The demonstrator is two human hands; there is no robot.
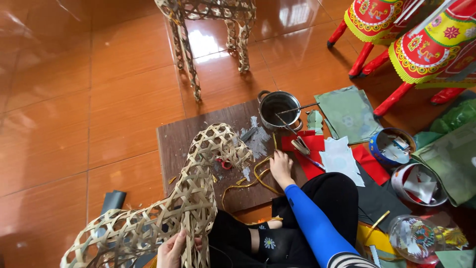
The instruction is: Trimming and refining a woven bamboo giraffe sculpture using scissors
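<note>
**Woven frame stands bare as paper work waits on the floor**

A person sits on the glossy tiled floor (74, 99) with a woven bamboo frame (198, 183), shaped like an animal's neck and body, leaning against the knees. The left hand (172, 250) grips the frame at its lower edge, fingers wrapped round the strips. The right hand (280, 166), on an arm in a blue sleeve (312, 223), reaches forward to the brown board (188, 144) and rests beside a loose yellow strip (258, 178); whether its fingers are pinching the strip or only touching it cannot be told from here.

The weaving of the frame looks largely finished, its lattice closed along neck and back, though no paper or colour covers it yet. By contrast, two figures on red legs (396, 44) near the top right already wear bright red, yellow and green coverings, which suggests how much decoration is left for this one. A second bare frame (213, 30) stands farther off on the tiles.

Materials lie ready around the board: a small metal pot (278, 109) with sticks in it, red paper sheets (312, 149), white cut-outs (339, 159), green sheets (349, 114), and round tubs of scraps (391, 146) at the right. Small red scissors (224, 163) lie on the board behind the frame.
</note>
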